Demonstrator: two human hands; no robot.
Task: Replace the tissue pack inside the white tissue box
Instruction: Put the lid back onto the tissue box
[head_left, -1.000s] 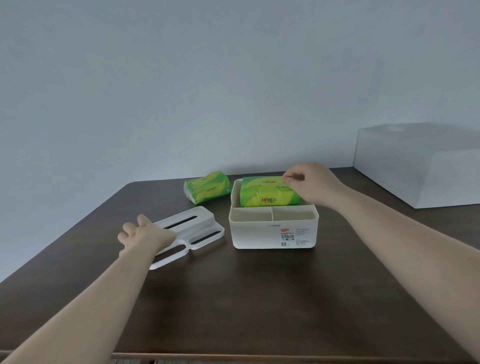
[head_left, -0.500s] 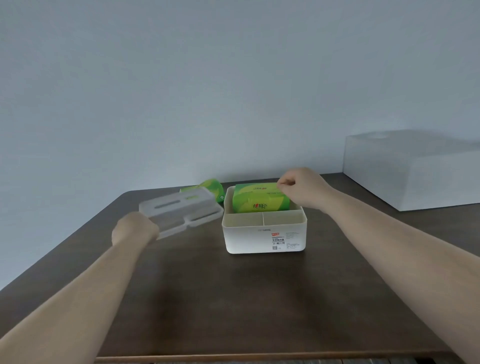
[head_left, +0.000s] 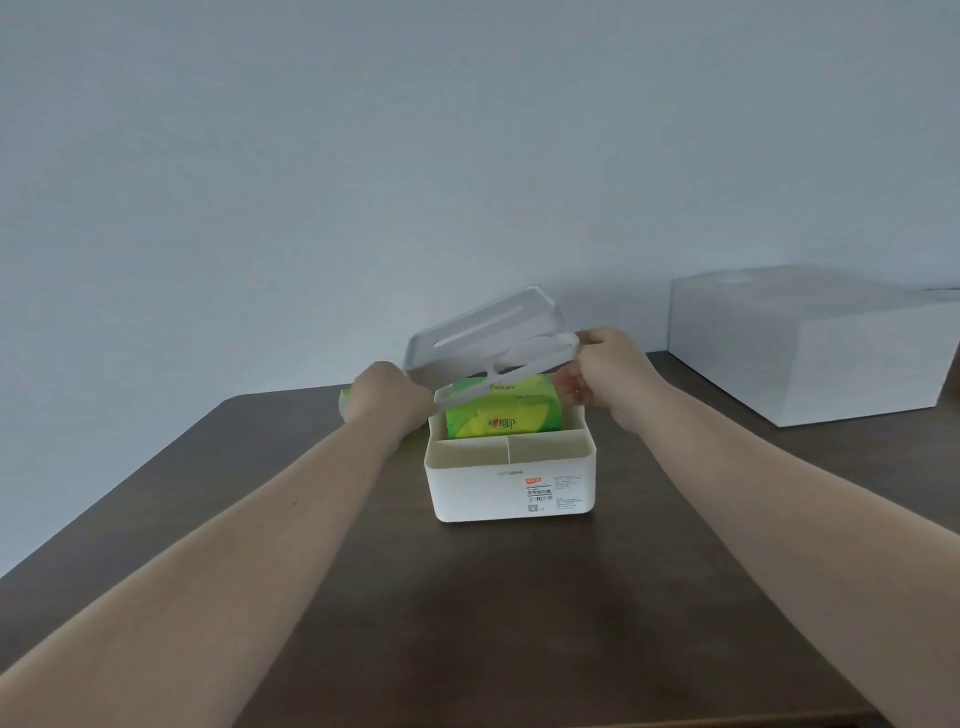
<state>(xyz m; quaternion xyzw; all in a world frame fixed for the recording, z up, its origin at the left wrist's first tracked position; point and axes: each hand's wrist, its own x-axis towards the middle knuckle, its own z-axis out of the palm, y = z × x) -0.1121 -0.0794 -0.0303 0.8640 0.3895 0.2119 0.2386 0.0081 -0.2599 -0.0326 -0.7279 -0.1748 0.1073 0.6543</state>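
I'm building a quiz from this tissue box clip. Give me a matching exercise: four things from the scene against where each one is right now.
Things:
1. lid
2. green tissue pack
3. second green pack
4. large white box

Places:
A. far right of the table
B. inside the white tissue box
C. held tilted above the tissue box by both hands
D. mostly hidden behind the left hand

Pairs: 1-C, 2-B, 3-D, 4-A

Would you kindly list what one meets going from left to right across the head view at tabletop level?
Green tissue pack lying on the table → left hand → white plastic tissue box with a green pack inside → right hand → large white rectangular box.
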